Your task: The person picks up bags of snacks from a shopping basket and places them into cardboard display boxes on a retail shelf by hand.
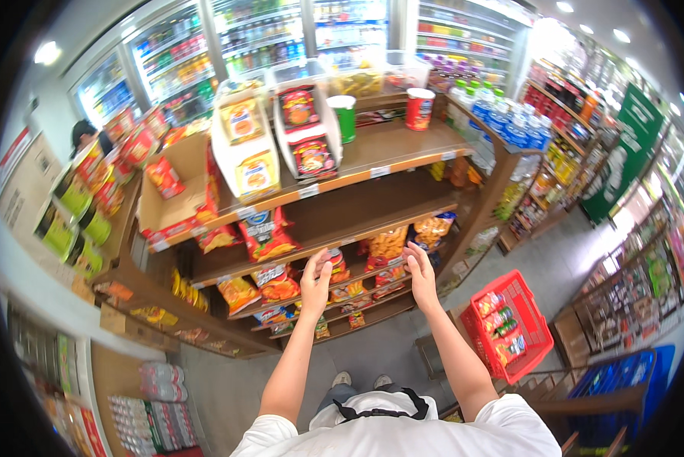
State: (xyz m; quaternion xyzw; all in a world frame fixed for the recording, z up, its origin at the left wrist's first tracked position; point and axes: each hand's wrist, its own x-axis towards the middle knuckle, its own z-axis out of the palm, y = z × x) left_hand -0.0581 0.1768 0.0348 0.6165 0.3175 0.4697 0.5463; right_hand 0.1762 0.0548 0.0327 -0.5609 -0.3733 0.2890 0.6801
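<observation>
The left hand (pixel 316 280) and right hand (pixel 421 274) are unclenched, empty, near snack bags (pixel 387 244); red basket (pixel 532 324) is at four o'clock.

On the snack rack (pixel 391 151), an open carton (pixel 197 183) sits left of two canisters (pixel 419 110), with chip bags (pixel 267 238) lower down. Drink fridges (pixel 258 46) stand behind the rack; right of it, a shopping basket (pixel 538 324) holds snack packs (pixel 511 348).

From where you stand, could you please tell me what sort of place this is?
Probably a convenience store: snack shelves with price tags, glass-fronted drink coolers, and a red shopping basket.
</observation>
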